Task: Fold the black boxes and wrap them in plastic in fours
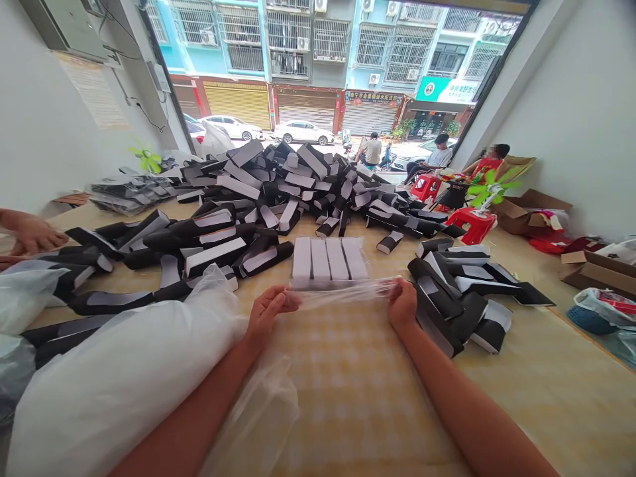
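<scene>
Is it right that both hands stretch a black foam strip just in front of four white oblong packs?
No: the head view shows the left hand and right hand stretching clear plastic film, not foam, just in front of four white oblong packs.

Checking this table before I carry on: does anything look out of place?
Yes: the black pieces with white bands lie in a jumbled heap, tilted every way and spreading across the checked mat, whereas the four white boxes sit in a neat row. That loose spill is what looks odd.
</scene>
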`<state>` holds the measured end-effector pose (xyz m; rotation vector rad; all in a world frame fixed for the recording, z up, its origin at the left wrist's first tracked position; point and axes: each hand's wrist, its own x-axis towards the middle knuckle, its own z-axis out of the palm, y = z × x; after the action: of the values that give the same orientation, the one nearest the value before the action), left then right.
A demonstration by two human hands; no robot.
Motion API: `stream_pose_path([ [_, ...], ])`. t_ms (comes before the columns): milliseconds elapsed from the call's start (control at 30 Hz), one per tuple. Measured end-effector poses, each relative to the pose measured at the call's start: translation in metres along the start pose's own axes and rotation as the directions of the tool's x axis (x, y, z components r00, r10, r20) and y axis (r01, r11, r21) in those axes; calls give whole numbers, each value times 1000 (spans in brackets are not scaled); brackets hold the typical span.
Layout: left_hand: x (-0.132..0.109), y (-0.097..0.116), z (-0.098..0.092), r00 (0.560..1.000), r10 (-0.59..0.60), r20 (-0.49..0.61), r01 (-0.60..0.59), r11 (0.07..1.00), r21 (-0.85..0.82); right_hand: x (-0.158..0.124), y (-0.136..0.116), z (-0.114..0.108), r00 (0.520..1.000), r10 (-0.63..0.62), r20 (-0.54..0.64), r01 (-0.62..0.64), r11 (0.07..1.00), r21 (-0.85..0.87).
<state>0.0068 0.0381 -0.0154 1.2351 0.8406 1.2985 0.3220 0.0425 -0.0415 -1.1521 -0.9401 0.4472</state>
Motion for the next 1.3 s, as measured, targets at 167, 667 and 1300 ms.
stream_pose_path([
  [167, 2, 2, 4, 999, -38, -5, 39, 985, 169, 1, -6, 3, 976, 218, 19, -215, 944, 250],
  [667, -1, 10, 8, 981, -172, -85, 183, 973, 142, -2, -23, -4, 944, 217, 249, -245, 966, 86],
  [1300, 1, 11, 6, 991, -15, -130, 59, 937, 344, -23, -32, -7, 933, 303, 194, -281, 951, -131],
])
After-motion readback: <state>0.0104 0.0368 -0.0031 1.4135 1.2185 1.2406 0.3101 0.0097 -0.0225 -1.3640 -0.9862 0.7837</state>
